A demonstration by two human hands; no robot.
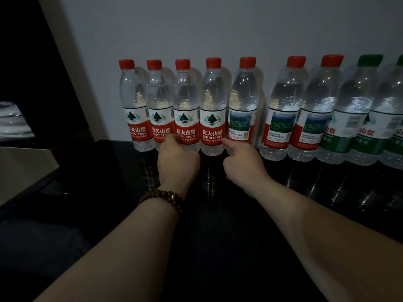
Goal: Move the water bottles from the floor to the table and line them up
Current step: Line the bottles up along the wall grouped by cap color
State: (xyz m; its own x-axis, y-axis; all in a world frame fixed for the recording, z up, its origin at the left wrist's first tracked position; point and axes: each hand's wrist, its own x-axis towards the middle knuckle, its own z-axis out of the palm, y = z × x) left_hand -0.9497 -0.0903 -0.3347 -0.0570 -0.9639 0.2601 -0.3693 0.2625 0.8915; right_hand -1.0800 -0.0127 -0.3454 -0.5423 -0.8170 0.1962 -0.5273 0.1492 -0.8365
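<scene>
A pale wall (pixel 218 29) rose behind a glossy dark desk (pixel 218 225). On the desk, against the wall, nine water bottles (pixel 281 110) stood upright in one row, seven red-capped and two green-capped at the right. The left grip (pixel 177 159) curled round the foot of the third bottle (pixel 185 101) from the left. The right grip (pixel 242 164) reached a finger to the base of the fifth bottle (pixel 243 101); whether it held anything could not be told. A beaded bracelet (pixel 162 198) circled the left wrist.
</scene>
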